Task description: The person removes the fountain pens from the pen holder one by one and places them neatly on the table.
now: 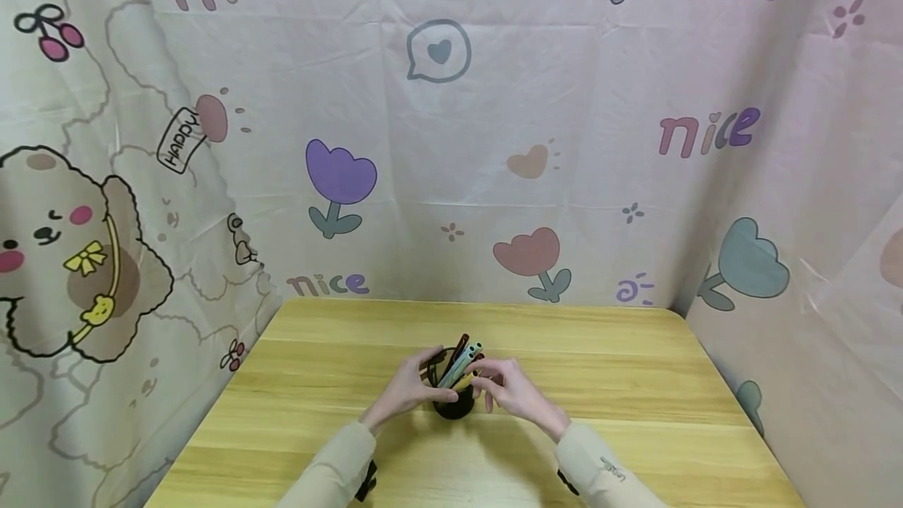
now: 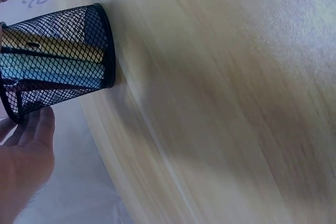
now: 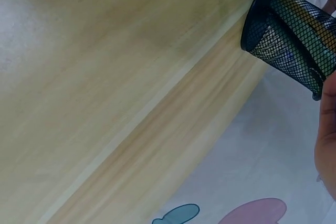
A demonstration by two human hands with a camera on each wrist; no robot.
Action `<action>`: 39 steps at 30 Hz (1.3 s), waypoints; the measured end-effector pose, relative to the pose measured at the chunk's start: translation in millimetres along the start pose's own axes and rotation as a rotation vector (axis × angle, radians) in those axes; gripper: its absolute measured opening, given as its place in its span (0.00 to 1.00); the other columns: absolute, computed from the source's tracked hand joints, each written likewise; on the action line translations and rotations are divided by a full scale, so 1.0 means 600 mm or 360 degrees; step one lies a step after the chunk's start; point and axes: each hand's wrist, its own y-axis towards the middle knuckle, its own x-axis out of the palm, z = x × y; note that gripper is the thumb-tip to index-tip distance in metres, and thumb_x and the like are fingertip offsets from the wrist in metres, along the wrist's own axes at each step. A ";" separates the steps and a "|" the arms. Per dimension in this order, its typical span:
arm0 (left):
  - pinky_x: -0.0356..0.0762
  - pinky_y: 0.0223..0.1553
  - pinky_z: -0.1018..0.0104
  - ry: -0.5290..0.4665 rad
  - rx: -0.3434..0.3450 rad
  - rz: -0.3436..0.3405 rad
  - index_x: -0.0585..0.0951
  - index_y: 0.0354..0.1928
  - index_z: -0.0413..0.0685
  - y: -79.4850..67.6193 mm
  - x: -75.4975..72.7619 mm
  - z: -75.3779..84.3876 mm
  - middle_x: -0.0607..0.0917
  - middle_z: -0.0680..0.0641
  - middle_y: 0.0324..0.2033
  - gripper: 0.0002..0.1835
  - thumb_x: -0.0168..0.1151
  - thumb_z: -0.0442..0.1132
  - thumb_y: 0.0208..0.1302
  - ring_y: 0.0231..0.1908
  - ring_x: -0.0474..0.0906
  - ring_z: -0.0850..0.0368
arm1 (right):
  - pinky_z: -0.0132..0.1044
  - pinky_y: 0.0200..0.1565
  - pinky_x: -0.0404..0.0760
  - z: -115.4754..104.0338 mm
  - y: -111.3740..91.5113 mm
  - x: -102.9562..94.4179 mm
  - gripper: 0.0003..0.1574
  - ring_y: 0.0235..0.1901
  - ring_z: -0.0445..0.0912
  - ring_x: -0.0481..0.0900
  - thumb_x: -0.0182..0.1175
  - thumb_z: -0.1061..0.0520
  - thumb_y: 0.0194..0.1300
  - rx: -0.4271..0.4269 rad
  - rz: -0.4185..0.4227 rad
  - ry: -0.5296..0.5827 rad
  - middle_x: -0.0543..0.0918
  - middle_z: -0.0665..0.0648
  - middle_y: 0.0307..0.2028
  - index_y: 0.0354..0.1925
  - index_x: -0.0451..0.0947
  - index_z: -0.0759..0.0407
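A black mesh pen holder (image 1: 454, 408) stands upright on the table, with several pens in it. Blue pens (image 1: 460, 367) lean out of its top, beside a dark red pen (image 1: 460, 346) and a yellow pen (image 1: 466, 382). My left hand (image 1: 412, 385) grips the holder's rim from the left, thumb in front and fingers behind. From the right, my right hand (image 1: 516, 392) pinches the end of the yellow pen between thumb and forefinger. Through the mesh (image 2: 58, 51) in the left wrist view, yellow and blue barrels show. The right wrist view cuts off most of the right hand (image 3: 326, 140).
The wooden table (image 1: 607, 367) extends around the holder on all sides. Behind it hangs a pale printed curtain (image 1: 437, 139) with tulips and lettering, which continues along both sides.
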 end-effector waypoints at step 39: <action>0.63 0.69 0.30 -0.0052 0.0017 0.0040 0.64 0.73 0.34 0.001 0.004 -0.009 0.69 0.32 0.71 0.54 0.82 0.47 0.47 0.71 0.65 0.30 | 0.21 0.14 0.68 -0.013 -0.043 0.010 0.13 0.20 0.46 0.75 0.53 0.68 0.73 -0.0022 0.0589 0.0068 0.77 0.69 0.24 0.52 0.76 0.70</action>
